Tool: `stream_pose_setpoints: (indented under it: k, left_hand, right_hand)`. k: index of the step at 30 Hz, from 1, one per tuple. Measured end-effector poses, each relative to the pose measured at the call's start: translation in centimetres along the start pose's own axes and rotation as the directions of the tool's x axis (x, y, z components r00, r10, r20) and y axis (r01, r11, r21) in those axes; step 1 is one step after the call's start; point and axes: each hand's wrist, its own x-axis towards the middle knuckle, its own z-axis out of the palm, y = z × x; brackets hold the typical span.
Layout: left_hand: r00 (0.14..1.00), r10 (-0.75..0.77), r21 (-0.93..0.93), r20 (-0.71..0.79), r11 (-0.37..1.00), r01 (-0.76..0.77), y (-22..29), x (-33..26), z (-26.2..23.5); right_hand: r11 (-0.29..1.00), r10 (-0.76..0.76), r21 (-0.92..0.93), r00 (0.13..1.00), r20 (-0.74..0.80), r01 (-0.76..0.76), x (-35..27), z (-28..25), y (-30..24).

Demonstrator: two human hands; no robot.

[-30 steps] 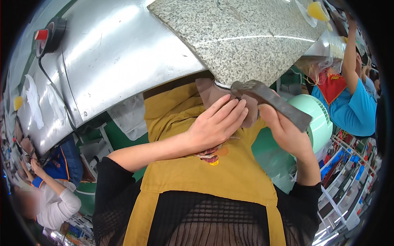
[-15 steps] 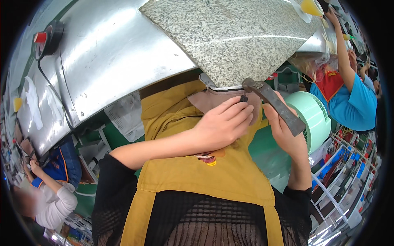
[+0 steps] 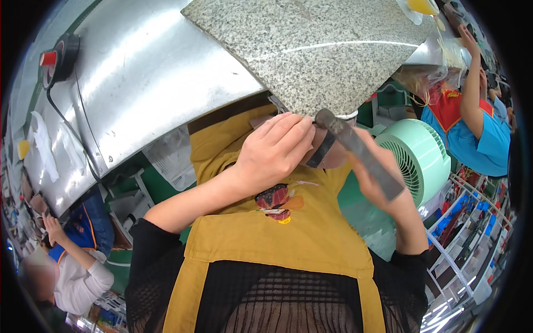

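At the near corner of a speckled stone slab point(image 3: 311, 66) hangs a soft mauve piece point(image 3: 335, 159), which looks like leather, with a dark strip point(image 3: 322, 149) across it and a white edge beside the hammer head. My left hand point(image 3: 275, 149) is closed over the piece at the slab's edge, fingers pressed together; its fingertips partly hide the piece. In my right hand point(image 3: 377, 166) is a hammer point(image 3: 363, 155), fingers wrapped round it. Its head is close to my left fingertips, over the slab's corner. Motion blurs the hammer and right hand somewhat.
A shiny metal table point(image 3: 144, 72) holds a black tape roll point(image 3: 68, 55) with a red core. A mint-green fan point(image 3: 425, 158) stands beside my right hand. Co-workers sit at left point(image 3: 78, 277) and right point(image 3: 472, 139). A rack point(image 3: 472, 233) is at lower right.
My left hand has moved up and left onto the slab's edge. The small black thing in its fingertips no longer shows there; a dark strip now shows on the mauve piece. The hammer shifted slightly left.
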Motion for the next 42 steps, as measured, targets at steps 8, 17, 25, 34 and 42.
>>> stream_pose_setpoints:
  k: [8,17,25,34,42]
  left_hand:
    - [0.999,-0.031,-0.022,0.012,0.999,0.031,-0.1,-0.1,-0.1]
    - [0.928,-0.348,-0.327,0.136,0.868,0.373,-3.5,-2.8,-0.6]
    - [0.851,-0.375,-0.529,0.369,0.668,0.524,-4.7,-3.8,1.0]
    - [0.794,-0.388,-0.401,0.469,0.707,0.582,-2.7,0.6,-3.2]
    - [0.897,-0.292,-0.186,0.331,0.912,0.366,-0.4,3.5,-1.0]
  right_hand:
    - [0.979,-0.201,-0.059,0.977,-0.068,0.197,0.4,0.2,-0.3]
    - [0.997,-0.065,0.036,0.996,-0.061,0.067,0.1,1.6,0.7]
    - [0.994,-0.093,0.048,0.985,-0.148,0.101,-0.7,2.7,1.1]
    - [0.993,0.057,0.108,0.985,-0.165,-0.039,-1.7,1.1,1.3]
    - [0.926,0.194,0.358,0.967,-0.168,-0.123,-2.8,-0.2,2.2]
